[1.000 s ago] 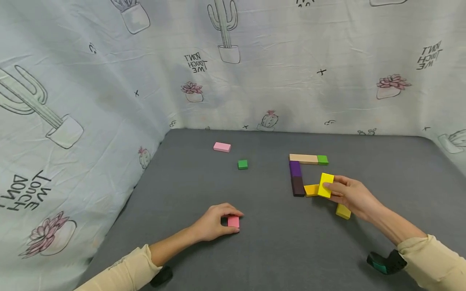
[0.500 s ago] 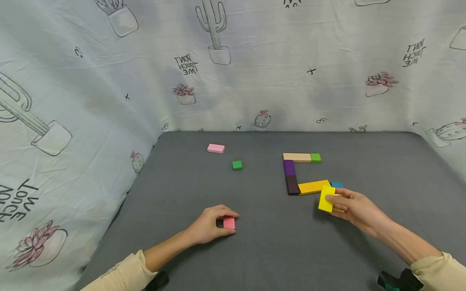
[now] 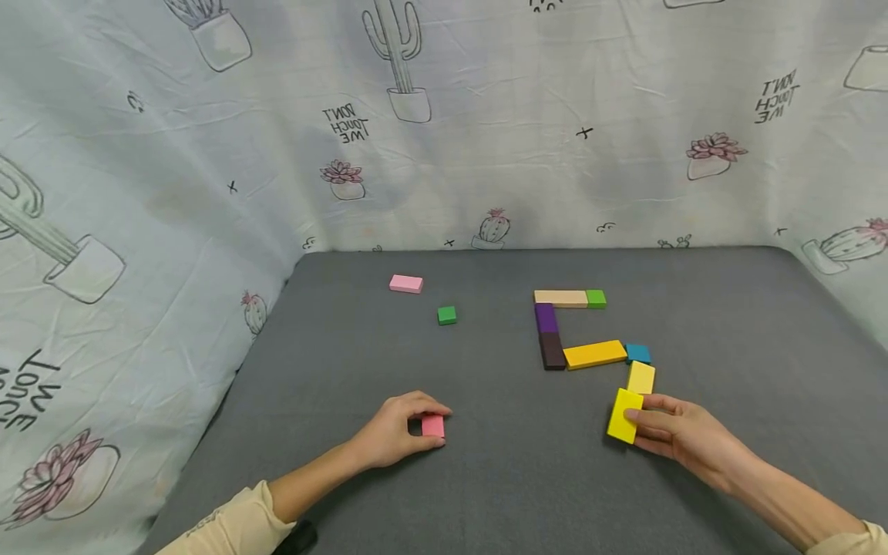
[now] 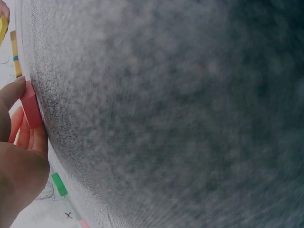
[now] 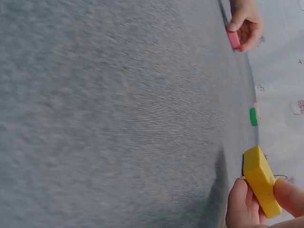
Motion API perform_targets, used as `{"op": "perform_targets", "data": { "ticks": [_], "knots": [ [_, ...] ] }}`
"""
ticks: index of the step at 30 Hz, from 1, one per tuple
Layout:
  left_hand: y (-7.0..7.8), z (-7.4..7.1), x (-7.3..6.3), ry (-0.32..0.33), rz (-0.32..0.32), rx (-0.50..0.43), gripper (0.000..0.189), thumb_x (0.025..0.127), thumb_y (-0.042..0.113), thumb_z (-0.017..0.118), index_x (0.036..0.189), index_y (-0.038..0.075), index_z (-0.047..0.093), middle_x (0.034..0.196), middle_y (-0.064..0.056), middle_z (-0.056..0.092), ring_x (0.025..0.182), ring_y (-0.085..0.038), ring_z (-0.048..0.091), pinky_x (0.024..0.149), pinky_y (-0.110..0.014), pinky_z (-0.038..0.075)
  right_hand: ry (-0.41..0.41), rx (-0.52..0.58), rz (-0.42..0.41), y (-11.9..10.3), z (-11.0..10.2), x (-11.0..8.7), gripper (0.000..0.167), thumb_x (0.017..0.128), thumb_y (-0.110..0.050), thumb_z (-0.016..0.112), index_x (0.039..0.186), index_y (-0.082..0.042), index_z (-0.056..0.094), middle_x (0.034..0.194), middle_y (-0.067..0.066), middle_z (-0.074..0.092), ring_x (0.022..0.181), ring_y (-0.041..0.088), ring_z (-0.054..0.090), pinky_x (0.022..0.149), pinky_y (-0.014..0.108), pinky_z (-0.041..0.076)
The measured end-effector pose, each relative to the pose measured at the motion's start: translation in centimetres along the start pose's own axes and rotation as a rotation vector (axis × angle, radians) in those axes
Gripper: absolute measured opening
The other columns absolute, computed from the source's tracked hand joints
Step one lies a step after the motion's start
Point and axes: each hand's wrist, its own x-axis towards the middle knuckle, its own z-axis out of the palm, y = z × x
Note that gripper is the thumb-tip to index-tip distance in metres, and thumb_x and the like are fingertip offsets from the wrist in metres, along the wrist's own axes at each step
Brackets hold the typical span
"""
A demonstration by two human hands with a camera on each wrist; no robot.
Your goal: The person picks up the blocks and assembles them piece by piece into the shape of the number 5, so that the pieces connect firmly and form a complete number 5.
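Observation:
My left hand (image 3: 397, 432) grips a coral-pink block (image 3: 433, 426) between thumb and fingers, low at the tabletop in the head view. A bright yellow block (image 3: 623, 417) is pinched by my right hand (image 3: 697, 439), its thumb lying on the broad face. Just beyond it a paler yellow block (image 3: 641, 376) lies on the table, partly covered by the held one. From there a blue block (image 3: 637, 353), an orange-yellow block (image 3: 594, 354), a dark brown block (image 3: 552, 351) and a purple block (image 3: 546, 317) form a bent line.
A beige block (image 3: 560, 299) and a light green block (image 3: 596, 299) continue the line at its far end. Farther left lie a green block (image 3: 447, 315) and a light pink block (image 3: 405, 284). Patterned cloth (image 3: 486, 139) hangs behind the grey table (image 3: 388, 354).
My right hand has moved toward the near side with the yellow block, uncovering the blue and paler yellow blocks. The left hand keeps its grip on the coral-pink block. The head view has shifted slightly.

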Motion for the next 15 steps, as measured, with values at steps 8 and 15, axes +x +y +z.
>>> {"op": "perform_targets", "data": {
  "ticks": [8,15],
  "knots": [
    [0.1,0.0,0.1,0.002,0.007,0.006,0.038,0.078,0.012,0.080,0.113,0.006,0.068,0.107,0.000,0.063,0.095,-0.012,0.057,0.079,-0.028,0.048,0.069,0.125,0.033,0.8,1.0,-0.8,0.059,0.094,-0.006,0.061,0.133,0.013,0.021,0.115,0.014,0.052,0.094,0.017,0.062,0.088,0.041,0.048],
    [0.2,0.1,0.1,0.011,0.003,0.019,0.038,0.077,0.011,0.080,0.113,0.006,0.069,0.107,0.000,0.063,0.096,-0.012,0.058,0.080,-0.029,0.048,0.149,0.140,0.041,0.8,1.5,-0.9,0.078,0.092,-0.009,0.064,0.142,0.017,0.010,0.120,0.017,0.047,0.091,0.015,0.062,0.086,0.038,0.049]
  ]
}}
